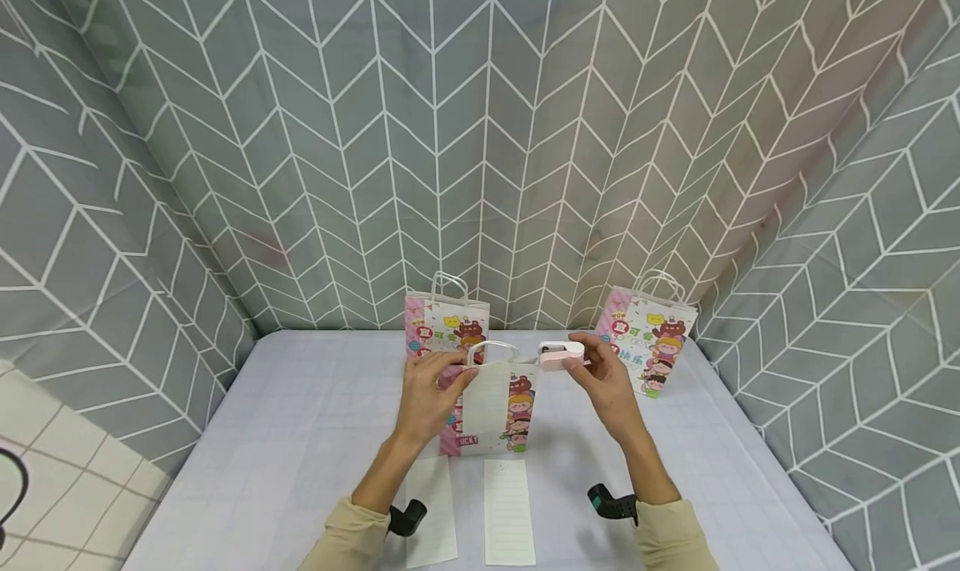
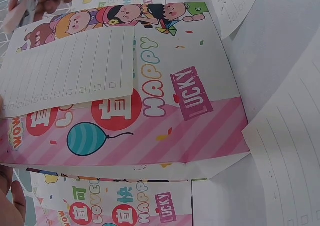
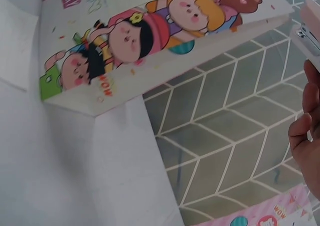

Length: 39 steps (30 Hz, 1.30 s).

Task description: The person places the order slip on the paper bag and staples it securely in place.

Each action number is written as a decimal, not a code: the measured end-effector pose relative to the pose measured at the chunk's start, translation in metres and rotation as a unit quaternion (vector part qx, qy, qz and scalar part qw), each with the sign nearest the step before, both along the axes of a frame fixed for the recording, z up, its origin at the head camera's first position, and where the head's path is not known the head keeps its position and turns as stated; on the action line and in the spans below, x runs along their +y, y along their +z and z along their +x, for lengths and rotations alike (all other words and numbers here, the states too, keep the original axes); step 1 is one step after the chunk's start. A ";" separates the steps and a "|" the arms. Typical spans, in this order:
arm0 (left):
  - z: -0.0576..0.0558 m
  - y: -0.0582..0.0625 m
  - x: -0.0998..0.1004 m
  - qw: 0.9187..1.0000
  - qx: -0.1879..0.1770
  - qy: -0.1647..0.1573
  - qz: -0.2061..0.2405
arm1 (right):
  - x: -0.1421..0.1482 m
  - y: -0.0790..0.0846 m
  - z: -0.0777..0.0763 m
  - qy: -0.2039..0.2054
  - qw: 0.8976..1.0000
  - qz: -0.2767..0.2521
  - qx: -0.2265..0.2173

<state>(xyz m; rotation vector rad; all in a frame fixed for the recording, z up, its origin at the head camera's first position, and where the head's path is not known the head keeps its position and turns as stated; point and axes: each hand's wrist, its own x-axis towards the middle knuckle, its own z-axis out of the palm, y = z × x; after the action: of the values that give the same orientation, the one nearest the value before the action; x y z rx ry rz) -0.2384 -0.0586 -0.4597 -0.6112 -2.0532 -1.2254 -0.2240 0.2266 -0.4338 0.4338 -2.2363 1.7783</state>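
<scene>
My left hand (image 1: 429,394) pinches the top of a lined checklist sheet (image 1: 483,408) against the upper edge of a cartoon-printed paper gift bag (image 1: 521,413). The bag stands upright on the table, its white twisted handles up. In the left wrist view, the sheet (image 2: 75,68) lies over the bag's front, partly covering the print. My right hand (image 1: 607,385) grips a small pink and white stapler (image 1: 558,357) by its rear end, just right of the bag's top corner. Its metal front shows in the right wrist view, where the stapler (image 3: 311,33) is cut off by the frame edge.
Two similar gift bags stand farther back, the left bag (image 1: 417,325) behind the front bag and the right bag (image 1: 637,342) leaning at an angle. Two more lined sheets, a left sheet (image 1: 432,513) and a right sheet (image 1: 510,513), lie near me. A grey patterned curtain (image 1: 487,154) hangs behind the table.
</scene>
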 end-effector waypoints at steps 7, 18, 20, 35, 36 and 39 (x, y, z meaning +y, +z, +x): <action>0.001 0.001 0.000 1.000 -0.008 0.003 -0.004 | -0.021 0.024 -0.009 -0.036 0.999 0.030 0.019; 0.000 0.003 -0.002 1.000 -0.007 0.003 -0.003 | -0.057 0.047 -0.011 0.027 0.992 0.114 0.053; 0.000 0.002 -0.001 1.000 -0.005 0.005 -0.005 | -0.058 0.041 -0.016 0.040 0.989 0.132 0.062; 0.000 0.002 0.001 1.000 0.006 0.009 -0.012 | -0.059 0.046 -0.013 0.089 0.970 0.210 0.083; 0.000 0.003 0.001 1.000 0.005 0.009 -0.012 | -0.060 0.048 -0.012 0.091 0.969 0.216 0.077; 0.001 0.003 0.001 1.000 0.002 0.008 -0.010 | -0.062 0.051 -0.010 0.101 0.965 0.233 0.062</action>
<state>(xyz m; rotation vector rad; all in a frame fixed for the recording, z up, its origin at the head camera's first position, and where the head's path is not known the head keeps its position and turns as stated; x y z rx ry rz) -0.2375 -0.0577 -0.4564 -0.6049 -2.0659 -1.1935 -0.2338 0.1642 -0.3824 0.8669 -2.5839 1.2438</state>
